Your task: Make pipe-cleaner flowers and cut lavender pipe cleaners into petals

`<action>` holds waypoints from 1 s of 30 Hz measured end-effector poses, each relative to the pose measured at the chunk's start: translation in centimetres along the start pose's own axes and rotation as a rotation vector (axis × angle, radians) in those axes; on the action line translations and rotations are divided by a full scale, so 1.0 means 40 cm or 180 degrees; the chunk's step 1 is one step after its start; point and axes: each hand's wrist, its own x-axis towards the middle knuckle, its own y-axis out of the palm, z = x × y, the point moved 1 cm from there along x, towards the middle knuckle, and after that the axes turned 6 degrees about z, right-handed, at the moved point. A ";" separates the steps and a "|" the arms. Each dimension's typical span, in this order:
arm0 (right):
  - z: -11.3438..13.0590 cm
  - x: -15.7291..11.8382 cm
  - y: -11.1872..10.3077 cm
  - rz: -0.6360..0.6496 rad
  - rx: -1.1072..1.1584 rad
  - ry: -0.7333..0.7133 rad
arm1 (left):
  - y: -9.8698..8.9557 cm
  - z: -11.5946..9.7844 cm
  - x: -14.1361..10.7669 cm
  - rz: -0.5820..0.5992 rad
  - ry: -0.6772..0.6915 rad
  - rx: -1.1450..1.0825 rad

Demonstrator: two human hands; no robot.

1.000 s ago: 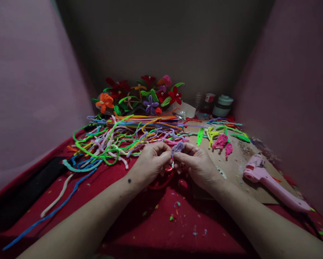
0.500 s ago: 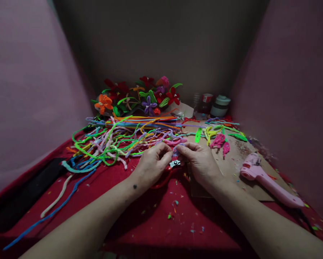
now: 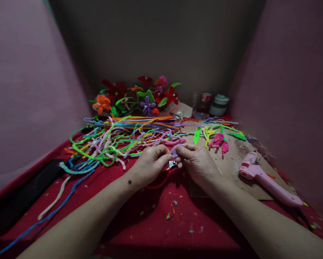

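A small lilac piece of fuzzy pipe cleaner is pinched between my two hands over the middle of the table. My left hand grips its left side with thumb and forefinger. On its right side my right hand holds it with thumb and fingers closed. Just below the fingertips are red-handled scissors or pliers, partly hidden by my hands. Behind the hands lies a tangle of coloured pipe cleaners.
A cardboard sheet at right bears a pink hot glue gun, pink petals and a green leaf. Pipe-cleaner flowers and a lidded jar stand at the back. Scraps dot the red cloth.
More of the lilac piece shows between my fingertips, and my right fingers have shifted around it. The whole view has moved slightly.
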 end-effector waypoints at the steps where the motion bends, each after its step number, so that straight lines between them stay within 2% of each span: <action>1: 0.002 0.000 0.000 0.0038 0.0007 -0.0029 | -0.001 -0.002 0.000 -0.0001 -0.0039 -0.0053; 6: 0.008 0.001 0.001 0.0241 0.0009 -0.0214 | -0.004 -0.001 0.000 -0.0146 -0.0184 -0.0158; 15: 0.013 0.005 -0.007 -0.0052 -0.0672 -0.0582 | -0.006 0.002 0.002 -0.0256 -0.0193 -0.0092; 22: 0.017 0.001 -0.012 -0.0292 -0.1233 -0.0778 | 0.000 0.016 0.006 -0.0192 -0.0039 0.0115; 27: 0.007 0.005 -0.014 -0.0214 -0.1143 -0.0591 | 0.000 0.007 0.005 -0.0065 -0.0099 0.0091; 30: 0.007 0.006 -0.011 -0.0145 -0.1207 -0.0628 | -0.001 -0.002 0.003 0.0005 -0.0225 -0.0035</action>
